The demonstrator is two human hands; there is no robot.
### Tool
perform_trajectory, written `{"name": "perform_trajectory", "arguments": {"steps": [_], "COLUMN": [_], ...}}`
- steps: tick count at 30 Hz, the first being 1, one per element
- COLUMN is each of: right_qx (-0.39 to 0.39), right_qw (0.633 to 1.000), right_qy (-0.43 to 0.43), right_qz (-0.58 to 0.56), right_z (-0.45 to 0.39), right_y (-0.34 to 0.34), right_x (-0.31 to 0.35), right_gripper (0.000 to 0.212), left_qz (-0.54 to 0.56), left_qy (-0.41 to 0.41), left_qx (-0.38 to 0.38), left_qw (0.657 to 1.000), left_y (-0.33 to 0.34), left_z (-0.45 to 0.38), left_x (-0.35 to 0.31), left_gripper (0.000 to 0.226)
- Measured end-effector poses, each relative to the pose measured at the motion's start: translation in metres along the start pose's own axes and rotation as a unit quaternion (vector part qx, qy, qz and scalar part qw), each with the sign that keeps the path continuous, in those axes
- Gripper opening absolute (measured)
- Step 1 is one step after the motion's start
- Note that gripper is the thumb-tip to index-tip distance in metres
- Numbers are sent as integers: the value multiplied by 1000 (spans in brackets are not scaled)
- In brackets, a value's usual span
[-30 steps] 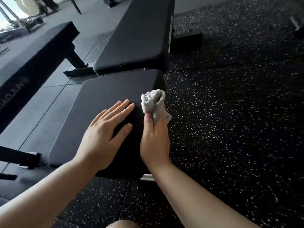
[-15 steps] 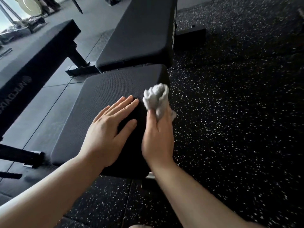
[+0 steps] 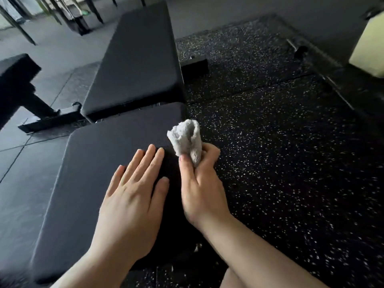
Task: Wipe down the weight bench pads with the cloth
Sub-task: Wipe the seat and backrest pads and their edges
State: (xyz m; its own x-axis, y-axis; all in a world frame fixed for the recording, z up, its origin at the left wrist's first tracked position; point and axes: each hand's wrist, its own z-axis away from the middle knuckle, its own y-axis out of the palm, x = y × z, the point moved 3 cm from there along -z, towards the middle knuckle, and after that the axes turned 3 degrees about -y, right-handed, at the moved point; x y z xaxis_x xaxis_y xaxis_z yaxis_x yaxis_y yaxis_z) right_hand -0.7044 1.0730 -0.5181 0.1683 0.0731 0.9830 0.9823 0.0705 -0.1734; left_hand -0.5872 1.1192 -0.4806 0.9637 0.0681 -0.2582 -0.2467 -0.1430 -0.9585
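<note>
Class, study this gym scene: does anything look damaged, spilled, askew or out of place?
Nothing stands out. The seat pad and back pad look intact, the left hand rests flat on the seat, and the right hand holds the cloth.

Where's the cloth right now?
Head view: the grey cloth is gripped in the right hand, at the seat pad's right edge.

Single head-worn wide-angle view, looking forward and steeply down from close above the seat pad (image 3: 99, 163), left hand (image 3: 133, 196) and right hand (image 3: 201, 183) near the lens, speckled floor (image 3: 280, 163) stretching away at right
</note>
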Motion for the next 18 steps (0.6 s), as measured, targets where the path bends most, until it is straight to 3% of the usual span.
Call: {"name": "perform_trajectory", "arguments": {"steps": [3, 6, 12, 18], "right_qx": [-65, -123, -87, -20], "right_qw": [996, 988, 985, 994], "right_qy": [3, -28, -64, -77], "right_qz": [-53, -92, -133, -68], "right_z": [-35, -29, 47, -27], "right_y": [2, -1, 3, 11], "right_x": [8, 2, -11, -5], "right_gripper": [40, 16, 43, 47], "left_qz": [3, 17, 17, 7], "left_qy": [8, 10, 23, 0], "left_qx": [7, 2, 8, 20], "left_qw": [1000, 1000, 1000, 1000], "left_y": [-1, -2, -3, -6], "left_z": [0, -2, -4, 0], "left_x": [-1, 1, 2, -3], "left_gripper": [59, 57, 54, 54]}}
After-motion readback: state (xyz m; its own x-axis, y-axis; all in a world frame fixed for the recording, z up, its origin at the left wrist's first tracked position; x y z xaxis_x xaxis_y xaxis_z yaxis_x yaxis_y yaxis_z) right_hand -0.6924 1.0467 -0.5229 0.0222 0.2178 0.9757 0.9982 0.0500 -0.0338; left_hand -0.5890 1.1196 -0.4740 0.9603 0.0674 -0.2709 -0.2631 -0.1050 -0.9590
